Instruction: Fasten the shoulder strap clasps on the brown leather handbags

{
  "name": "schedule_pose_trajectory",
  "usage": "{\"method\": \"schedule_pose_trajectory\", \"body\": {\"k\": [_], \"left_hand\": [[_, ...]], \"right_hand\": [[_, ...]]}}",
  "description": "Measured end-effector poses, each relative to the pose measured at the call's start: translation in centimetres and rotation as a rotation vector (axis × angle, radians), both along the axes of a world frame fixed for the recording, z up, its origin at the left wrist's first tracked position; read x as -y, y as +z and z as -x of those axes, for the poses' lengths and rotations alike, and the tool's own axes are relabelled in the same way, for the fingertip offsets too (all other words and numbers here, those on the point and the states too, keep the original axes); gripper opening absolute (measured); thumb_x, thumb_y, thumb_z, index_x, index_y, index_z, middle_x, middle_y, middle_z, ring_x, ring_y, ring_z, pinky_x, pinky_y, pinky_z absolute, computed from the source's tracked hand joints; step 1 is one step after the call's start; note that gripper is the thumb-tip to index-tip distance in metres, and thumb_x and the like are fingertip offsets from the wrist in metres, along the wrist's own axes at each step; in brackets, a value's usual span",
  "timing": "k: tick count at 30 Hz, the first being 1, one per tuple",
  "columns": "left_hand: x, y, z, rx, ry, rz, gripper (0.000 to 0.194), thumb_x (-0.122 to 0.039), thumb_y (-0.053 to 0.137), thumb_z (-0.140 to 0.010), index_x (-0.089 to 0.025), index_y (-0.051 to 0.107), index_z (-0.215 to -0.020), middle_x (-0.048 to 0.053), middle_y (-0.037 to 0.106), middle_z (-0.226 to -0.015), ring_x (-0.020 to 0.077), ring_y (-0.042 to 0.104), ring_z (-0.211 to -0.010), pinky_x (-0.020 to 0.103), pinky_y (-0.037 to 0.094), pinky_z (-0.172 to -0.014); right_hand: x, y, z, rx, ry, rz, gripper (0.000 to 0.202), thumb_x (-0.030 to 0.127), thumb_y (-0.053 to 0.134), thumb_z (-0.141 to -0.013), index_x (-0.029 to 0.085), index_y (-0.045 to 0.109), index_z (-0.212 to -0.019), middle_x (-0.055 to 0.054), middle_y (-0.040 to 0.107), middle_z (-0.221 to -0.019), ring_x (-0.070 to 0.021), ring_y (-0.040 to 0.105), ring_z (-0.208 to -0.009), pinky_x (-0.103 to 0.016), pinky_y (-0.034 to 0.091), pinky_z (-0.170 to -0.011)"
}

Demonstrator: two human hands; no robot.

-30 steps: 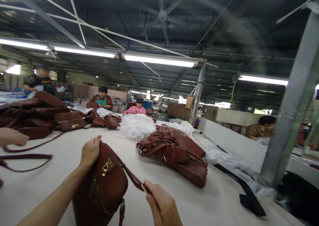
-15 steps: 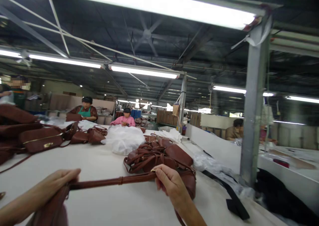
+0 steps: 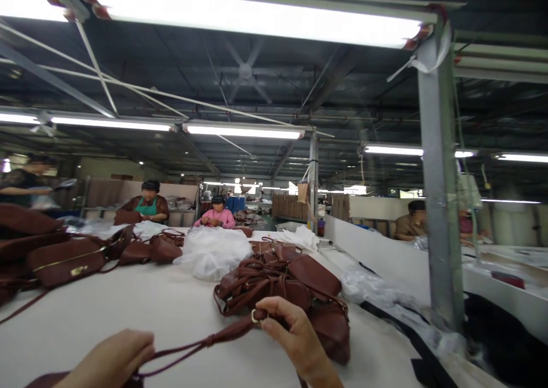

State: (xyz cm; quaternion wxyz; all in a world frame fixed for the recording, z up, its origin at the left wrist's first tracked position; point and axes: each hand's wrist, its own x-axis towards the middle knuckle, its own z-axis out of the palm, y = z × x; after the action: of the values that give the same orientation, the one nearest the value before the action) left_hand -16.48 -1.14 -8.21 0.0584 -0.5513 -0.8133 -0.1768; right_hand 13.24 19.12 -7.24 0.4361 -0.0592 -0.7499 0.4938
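Observation:
A brown strap (image 3: 233, 329) with a gold-coloured buckle (image 3: 256, 316) stretches between my two hands above the white table. Near the buckle, my right hand (image 3: 295, 336) pinches the strap end between thumb and fingers. My left hand (image 3: 113, 359) is closed on the strap's other end, where it splits into two thin lengths. Part of a brown bag (image 3: 43, 380) shows beneath my left wrist, mostly cut off by the bottom edge. Just behind my right hand lies a pile of brown bags (image 3: 314, 274) with tangled straps.
More brown handbags (image 3: 64, 259) are heaped at the left. A white plastic bundle (image 3: 214, 251) lies mid-table. Clear plastic and a black strip (image 3: 402, 328) run along the right, near a metal post (image 3: 440, 205). Several people sit or stand farther back.
The strap has gone from nearly level and flat to slanting down leftward, its thin lengths spread apart. My left hand is lower and further right. The buckle now shows plainly at my right fingers.

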Motion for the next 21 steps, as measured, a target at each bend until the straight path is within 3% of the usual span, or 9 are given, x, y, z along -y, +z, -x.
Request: {"method": "schedule_pose_trajectory", "body": {"k": [3, 6, 8, 13, 16, 21], "left_hand": [[-2.8, 0.7, -5.5, 0.240, -0.167, -0.136, 0.042, -0.049, 0.047, -0.083, -0.024, 0.074, -0.103, 0.009, 0.076, -0.116, 0.0327, 0.065, -0.111, 0.038, 0.048, -0.100], [-5.7, 2.0, -10.7, 0.507, -0.411, -0.101, 0.035, -0.038, 0.049, -0.086, -0.023, 0.073, -0.106, 0.004, 0.075, -0.102, 0.0252, 0.065, -0.096, 0.029, 0.049, -0.085], [-7.3, 2.1, -12.7, 0.605, -0.493, -0.100, 0.027, -0.028, 0.052, -0.081, -0.019, 0.073, -0.096, 0.001, 0.070, -0.087, 0.0201, 0.060, -0.082, 0.025, 0.045, -0.072], [-9.7, -0.3, -12.7, 0.832, -0.448, -0.218, 0.007, -0.025, 0.060, -0.070, -0.018, 0.059, -0.072, -0.006, 0.047, -0.063, 0.0128, 0.040, -0.063, 0.023, 0.029, -0.058], [-9.9, -1.5, -11.5, 1.027, -0.520, -0.192, 0.021, -0.035, 0.067, -0.068, -0.019, 0.053, -0.069, -0.008, 0.040, -0.056, 0.0106, 0.030, -0.056, 0.025, 0.020, -0.053], [-9.2, -2.3, -10.9, 1.241, -0.537, -0.149, 0.041, -0.051, 0.078, -0.067, -0.015, 0.063, -0.076, -0.006, 0.045, -0.057, 0.0100, 0.029, -0.056, 0.025, 0.015, -0.054]], "right_hand": [[-0.6, -0.3, 0.6, 0.056, 0.102, -0.028, 0.031, 0.046, 0.074, -0.082, 0.020, 0.075, -0.099, -0.005, 0.075, -0.092, -0.0213, 0.067, -0.086, -0.029, 0.050, -0.080], [-0.9, -0.6, 0.4, 0.068, 0.127, -0.021, 0.032, 0.048, 0.073, -0.083, 0.020, 0.075, -0.099, -0.006, 0.076, -0.093, -0.0210, 0.067, -0.086, -0.029, 0.050, -0.079], [-1.2, -0.7, 0.0, 0.054, 0.101, 0.001, 0.033, 0.049, 0.073, -0.083, 0.021, 0.074, -0.099, -0.005, 0.075, -0.092, -0.0206, 0.066, -0.085, -0.029, 0.049, -0.078], [-1.8, -0.8, -1.0, 0.150, 0.094, 0.027, 0.026, 0.040, 0.075, -0.080, 0.019, 0.072, -0.093, -0.003, 0.071, -0.085, -0.0159, 0.058, -0.075, -0.026, 0.042, -0.069], [-1.6, -0.8, -0.6, 0.200, 0.138, 0.104, 0.023, 0.029, 0.079, -0.072, 0.017, 0.068, -0.087, -0.001, 0.069, -0.082, -0.0142, 0.055, -0.072, -0.025, 0.039, -0.067], [-0.8, -1.2, 0.5, 0.198, 0.178, 0.158, 0.019, 0.021, 0.076, -0.067, 0.015, 0.064, -0.082, 0.000, 0.066, -0.078, -0.0124, 0.051, -0.068, -0.025, 0.036, -0.065]]}}
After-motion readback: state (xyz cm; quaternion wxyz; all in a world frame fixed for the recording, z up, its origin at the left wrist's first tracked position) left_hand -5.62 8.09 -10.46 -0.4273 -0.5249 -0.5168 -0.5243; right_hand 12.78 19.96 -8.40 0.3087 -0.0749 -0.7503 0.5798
